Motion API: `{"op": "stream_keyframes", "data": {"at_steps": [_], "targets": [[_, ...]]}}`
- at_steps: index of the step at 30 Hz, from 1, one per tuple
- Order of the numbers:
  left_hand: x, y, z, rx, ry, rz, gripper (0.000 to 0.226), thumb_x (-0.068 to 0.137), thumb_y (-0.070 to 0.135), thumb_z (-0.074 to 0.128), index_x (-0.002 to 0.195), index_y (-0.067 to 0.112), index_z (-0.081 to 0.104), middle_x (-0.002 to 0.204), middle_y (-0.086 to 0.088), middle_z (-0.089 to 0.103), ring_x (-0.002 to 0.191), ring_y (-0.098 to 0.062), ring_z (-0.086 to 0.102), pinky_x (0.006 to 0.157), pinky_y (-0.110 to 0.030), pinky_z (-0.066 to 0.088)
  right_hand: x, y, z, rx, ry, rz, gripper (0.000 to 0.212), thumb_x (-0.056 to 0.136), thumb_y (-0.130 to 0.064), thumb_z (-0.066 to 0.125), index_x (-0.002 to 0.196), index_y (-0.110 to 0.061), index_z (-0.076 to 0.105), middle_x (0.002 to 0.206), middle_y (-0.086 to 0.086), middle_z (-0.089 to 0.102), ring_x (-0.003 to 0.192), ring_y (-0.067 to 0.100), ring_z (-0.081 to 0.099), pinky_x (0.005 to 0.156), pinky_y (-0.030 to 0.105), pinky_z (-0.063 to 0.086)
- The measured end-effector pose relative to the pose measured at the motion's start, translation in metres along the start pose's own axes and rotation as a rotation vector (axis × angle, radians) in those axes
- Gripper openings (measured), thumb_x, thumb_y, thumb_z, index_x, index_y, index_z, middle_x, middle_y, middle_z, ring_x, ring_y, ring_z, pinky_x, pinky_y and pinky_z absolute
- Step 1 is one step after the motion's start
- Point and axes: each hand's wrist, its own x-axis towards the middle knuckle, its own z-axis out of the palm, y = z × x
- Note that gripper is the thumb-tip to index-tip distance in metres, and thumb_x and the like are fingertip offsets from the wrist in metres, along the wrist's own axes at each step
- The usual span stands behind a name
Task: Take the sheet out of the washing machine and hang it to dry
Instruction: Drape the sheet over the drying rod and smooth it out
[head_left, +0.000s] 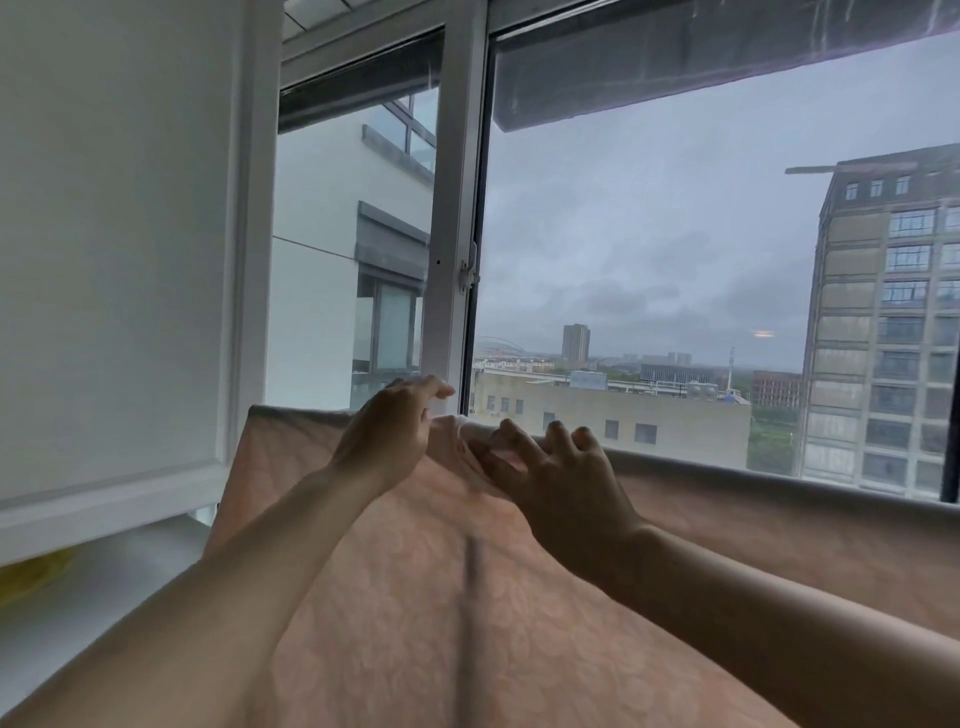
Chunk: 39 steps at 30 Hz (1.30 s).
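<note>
Nearest to me, the sheet (467, 623) fills the lower part of the view: a pale pink, faintly patterned cloth draped down toward me, so it is out of the washing machine and already up on some support I cannot see under the fabric. My forearms cross over it from the bottom corners.

Further out, both hands meet at the sheet's top fold. My left hand (387, 434) is at the fold with its fingers (431, 388) loosely spread and extended over the edge; I cannot tell whether the thumb pinches cloth beneath. My right hand (563, 467) is just beside it, fingers curled and splayed, seemingly bunching a small pucker of fabric at the fold, though an actual hold is not clear.

I judge I am in the hanging step, smoothing and evening the sheet along its top line. The next move likely calls for sliding the hands apart along the fold to flatten that pucker.

Beyond the fold stands the window (467, 208), with a handle (468, 270) on its frame, then buildings and grey sky.
</note>
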Motion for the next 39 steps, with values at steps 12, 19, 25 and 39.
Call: {"op": "stream_keyframes", "data": {"at_steps": [12, 19, 25, 39], "targets": [[0.003, -0.027, -0.006, 0.037, -0.127, 0.006, 0.014, 0.092, 0.009, 0.059, 0.084, 0.020, 0.057, 0.086, 0.003, 0.061, 0.077, -0.010, 0.057, 0.067, -0.015, 0.043, 0.001, 0.003, 0.000, 0.006, 0.021, -0.021, 0.072, 0.060, -0.016, 0.076, 0.129, -0.026, 0.058, 0.123, 0.014, 0.061, 0.074, 0.036, 0.058, 0.058, 0.042, 0.047], [-0.040, -0.057, -0.019, 0.279, -0.175, 0.176, 0.010, 0.096, 0.017, 0.056, 0.102, 0.020, 0.063, 0.140, 0.007, 0.053, 0.129, -0.015, 0.050, 0.106, -0.035, 0.044, 0.001, 0.005, -0.002, -0.014, -0.027, -0.040, 0.073, 0.067, -0.021, 0.073, 0.136, -0.032, 0.050, 0.129, 0.014, 0.057, 0.080, 0.037, 0.059, 0.061, 0.045, 0.048], [-0.054, -0.065, -0.015, 0.326, -0.235, 0.112, 0.039, 0.101, 0.011, 0.041, 0.140, 0.018, 0.044, 0.154, 0.005, 0.032, 0.141, -0.020, 0.035, 0.115, -0.029, 0.023, 0.004, -0.002, -0.005, -0.021, -0.098, -0.023, 0.080, 0.068, -0.021, 0.071, 0.141, -0.032, 0.041, 0.136, 0.016, 0.050, 0.089, 0.040, 0.057, 0.070, 0.048, 0.048], [-0.053, -0.056, -0.005, 0.468, -0.212, 0.036, 0.032, 0.099, 0.014, 0.037, 0.130, 0.015, 0.042, 0.149, -0.004, 0.043, 0.111, -0.024, 0.063, 0.107, -0.057, 0.036, -0.001, -0.001, -0.014, 0.028, -0.135, -0.036, 0.079, 0.083, -0.022, 0.058, 0.150, -0.034, 0.018, 0.152, 0.016, 0.026, 0.110, 0.041, 0.048, 0.089, 0.049, 0.040]]}}
